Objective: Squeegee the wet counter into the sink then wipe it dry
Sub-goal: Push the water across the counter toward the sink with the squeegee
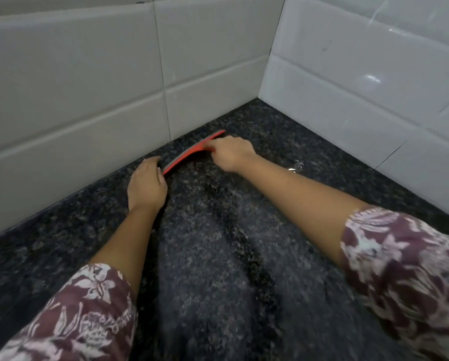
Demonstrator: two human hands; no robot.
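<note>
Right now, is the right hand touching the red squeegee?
Touching: the head view shows the right hand gripping the squeegee near its far end.

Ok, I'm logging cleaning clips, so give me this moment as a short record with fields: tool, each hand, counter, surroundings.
tool: red squeegee, edge down on the counter by the back wall
right hand: grips the squeegee toward its right end
left hand: at the squeegee's left end; grip unclear
counter: dark speckled stone, darker wet streak down the middle, droplets at right
walls: white tiles, meeting in a corner
sink: not in view
</note>
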